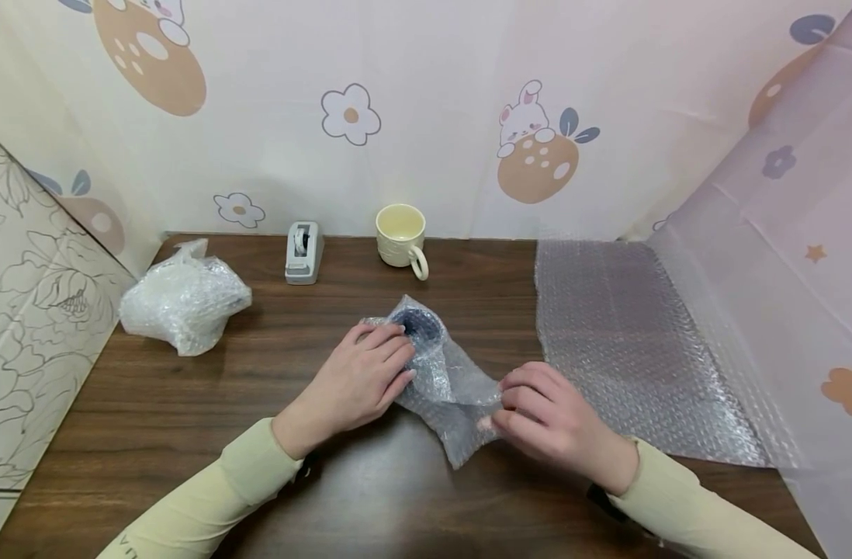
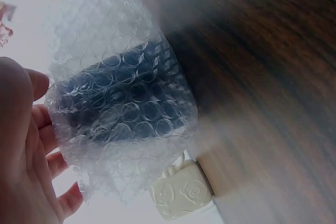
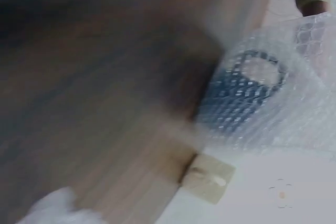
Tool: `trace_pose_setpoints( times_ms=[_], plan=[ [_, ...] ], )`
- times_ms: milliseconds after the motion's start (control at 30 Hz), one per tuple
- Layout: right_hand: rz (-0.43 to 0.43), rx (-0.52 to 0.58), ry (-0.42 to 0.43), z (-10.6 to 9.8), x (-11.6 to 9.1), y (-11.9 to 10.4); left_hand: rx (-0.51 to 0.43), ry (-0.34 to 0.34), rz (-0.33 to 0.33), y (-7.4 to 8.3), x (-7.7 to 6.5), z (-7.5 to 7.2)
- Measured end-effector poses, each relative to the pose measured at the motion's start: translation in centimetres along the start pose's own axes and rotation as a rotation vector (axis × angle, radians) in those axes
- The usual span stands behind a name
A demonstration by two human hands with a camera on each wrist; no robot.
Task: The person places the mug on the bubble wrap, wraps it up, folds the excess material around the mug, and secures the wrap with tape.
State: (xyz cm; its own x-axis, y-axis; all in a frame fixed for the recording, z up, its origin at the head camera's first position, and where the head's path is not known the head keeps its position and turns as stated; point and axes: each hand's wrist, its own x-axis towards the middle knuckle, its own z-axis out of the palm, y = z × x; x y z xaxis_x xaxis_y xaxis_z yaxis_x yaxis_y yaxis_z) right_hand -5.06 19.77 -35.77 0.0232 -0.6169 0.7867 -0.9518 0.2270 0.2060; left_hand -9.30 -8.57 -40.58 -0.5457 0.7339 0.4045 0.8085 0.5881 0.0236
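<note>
A dark blue cup (image 1: pixel 420 326) lies inside a loose sheet of bubble wrap (image 1: pixel 461 435) near the middle of the table. My left hand (image 1: pixel 359 380) grips the wrapped cup from its left side, fingers over the top. In the left wrist view the blue cup (image 2: pixel 126 98) shows through the bubbles, with the fingertips (image 2: pixel 71 200) at the wrap's edge. At the right, my right hand (image 1: pixel 552 415) pinches the free end of the wrap. The right wrist view shows the cup's round rim (image 3: pixel 262 69) through the plastic; the right fingers are not clear there.
A cream mug (image 1: pixel 400 237) stands at the back, with a grey tape dispenser (image 1: pixel 303 252) to its left. A bubble-wrapped bundle (image 1: pixel 185 299) sits at the back left. A large flat sheet of bubble wrap (image 1: pixel 628 341) covers the right side. Patterned cloth (image 1: pixel 433 116) hangs behind.
</note>
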Motion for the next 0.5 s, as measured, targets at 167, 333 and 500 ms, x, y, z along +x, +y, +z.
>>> trace_pose_setpoints(
  times_ms=[167,333,500],
  plan=[
    [0.045,0.034,0.065,1.0,1.4,0.7,0.02,-0.006,0.008,0.0,0.0,-0.1],
    [0.141,0.024,0.081,2.4,2.4,1.6,0.035,-0.028,0.002,0.2,0.1,-0.2],
    [0.318,0.049,0.03,4.0,2.5,2.4,0.052,-0.025,-0.01,0.6,0.5,-0.3]
  ],
)
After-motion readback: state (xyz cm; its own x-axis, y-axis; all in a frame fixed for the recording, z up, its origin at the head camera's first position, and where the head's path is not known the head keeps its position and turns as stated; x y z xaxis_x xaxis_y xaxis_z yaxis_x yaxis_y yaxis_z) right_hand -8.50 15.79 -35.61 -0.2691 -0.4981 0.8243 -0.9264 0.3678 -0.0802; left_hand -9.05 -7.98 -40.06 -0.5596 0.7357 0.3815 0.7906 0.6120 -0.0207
